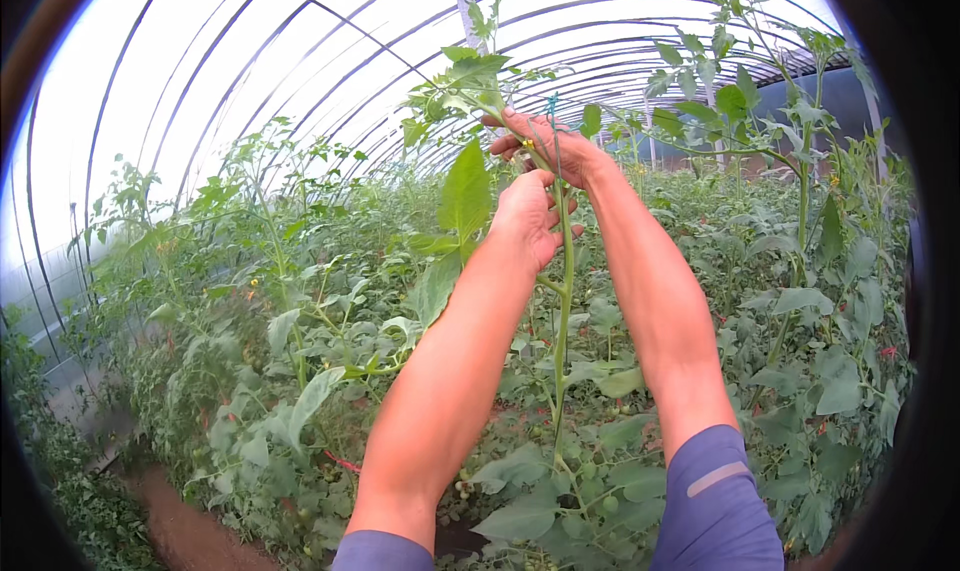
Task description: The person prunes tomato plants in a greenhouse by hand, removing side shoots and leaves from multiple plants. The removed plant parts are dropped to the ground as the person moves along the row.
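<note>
A tall tomato plant's stem (pixel 564 323) rises before me and bends up and left near its top. My right hand (pixel 559 147) is around the upper stem, thumb and fingers pointing left. Just below and left of it, my left hand (pixel 529 215) touches the stem, its thumb and index finger close together by the right hand; what lies between them is hidden. A thin green twine (pixel 553 106) hangs at the right hand, beside the stem. Small yellow flowers (pixel 528 143) show between the hands. A broad leaf (pixel 463 192) stands left of the left hand.
Dense tomato plants (pixel 806 188) stand on both sides, some with green fruit (pixel 610 504). A thin dark wire (pixel 375 40) slants down above the hands. A pale post (pixel 466 8) stands behind them. Bare soil path (pixel 187 522) lies at lower left.
</note>
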`<action>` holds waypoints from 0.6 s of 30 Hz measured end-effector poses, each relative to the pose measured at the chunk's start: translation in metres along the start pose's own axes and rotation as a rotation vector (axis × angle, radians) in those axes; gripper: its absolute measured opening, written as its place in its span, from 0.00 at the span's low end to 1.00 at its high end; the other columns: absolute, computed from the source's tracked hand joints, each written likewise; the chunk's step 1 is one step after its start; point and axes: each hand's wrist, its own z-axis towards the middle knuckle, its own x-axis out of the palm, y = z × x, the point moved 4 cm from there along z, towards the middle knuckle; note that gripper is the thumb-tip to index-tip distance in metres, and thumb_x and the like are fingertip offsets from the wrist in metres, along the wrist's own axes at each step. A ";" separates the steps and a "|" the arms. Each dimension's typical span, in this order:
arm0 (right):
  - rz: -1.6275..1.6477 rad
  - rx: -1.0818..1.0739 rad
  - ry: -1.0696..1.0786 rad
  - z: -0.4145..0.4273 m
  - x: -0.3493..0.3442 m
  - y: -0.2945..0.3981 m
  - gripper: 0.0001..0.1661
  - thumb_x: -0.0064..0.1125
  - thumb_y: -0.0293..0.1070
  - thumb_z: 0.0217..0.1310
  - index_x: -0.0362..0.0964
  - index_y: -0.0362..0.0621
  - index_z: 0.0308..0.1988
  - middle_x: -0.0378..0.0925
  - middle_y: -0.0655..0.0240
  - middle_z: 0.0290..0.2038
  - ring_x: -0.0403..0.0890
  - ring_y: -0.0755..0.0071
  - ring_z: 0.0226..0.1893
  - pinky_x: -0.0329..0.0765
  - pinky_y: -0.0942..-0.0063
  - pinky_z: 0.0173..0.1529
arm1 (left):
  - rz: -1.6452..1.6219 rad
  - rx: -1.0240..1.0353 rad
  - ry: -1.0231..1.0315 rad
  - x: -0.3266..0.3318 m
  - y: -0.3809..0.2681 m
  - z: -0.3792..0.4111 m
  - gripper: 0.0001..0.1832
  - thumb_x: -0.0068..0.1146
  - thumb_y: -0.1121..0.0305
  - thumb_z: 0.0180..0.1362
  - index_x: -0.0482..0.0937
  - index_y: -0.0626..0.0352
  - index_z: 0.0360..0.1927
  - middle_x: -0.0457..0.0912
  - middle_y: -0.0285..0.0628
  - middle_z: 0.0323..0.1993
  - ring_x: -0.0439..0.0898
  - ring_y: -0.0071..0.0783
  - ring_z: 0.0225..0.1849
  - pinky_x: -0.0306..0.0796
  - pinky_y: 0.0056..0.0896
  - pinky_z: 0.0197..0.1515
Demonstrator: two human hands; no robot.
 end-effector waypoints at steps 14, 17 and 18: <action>-0.978 -0.150 -0.775 -0.093 -0.017 0.052 0.18 0.53 0.31 0.62 0.82 0.40 0.49 0.86 0.52 0.44 0.86 0.48 0.46 0.80 0.56 0.53 | -0.311 0.126 0.108 -0.010 0.025 0.012 0.09 0.52 0.63 0.74 0.77 0.56 0.46 0.76 0.35 0.37 0.76 0.30 0.39 0.77 0.38 0.46; -0.997 -0.269 -0.765 -0.124 0.014 0.100 0.20 0.50 0.31 0.63 0.81 0.40 0.51 0.85 0.48 0.43 0.85 0.43 0.48 0.79 0.53 0.56 | -0.352 0.170 0.000 -0.006 0.025 -0.004 0.07 0.52 0.64 0.74 0.77 0.54 0.46 0.76 0.32 0.36 0.75 0.28 0.38 0.76 0.37 0.46; -0.980 -0.352 -0.751 -0.129 0.021 0.107 0.20 0.50 0.32 0.63 0.81 0.39 0.51 0.85 0.47 0.43 0.85 0.42 0.47 0.78 0.53 0.56 | -0.363 0.190 0.017 -0.002 0.026 -0.005 0.08 0.56 0.63 0.72 0.77 0.52 0.49 0.76 0.31 0.36 0.75 0.27 0.37 0.76 0.38 0.46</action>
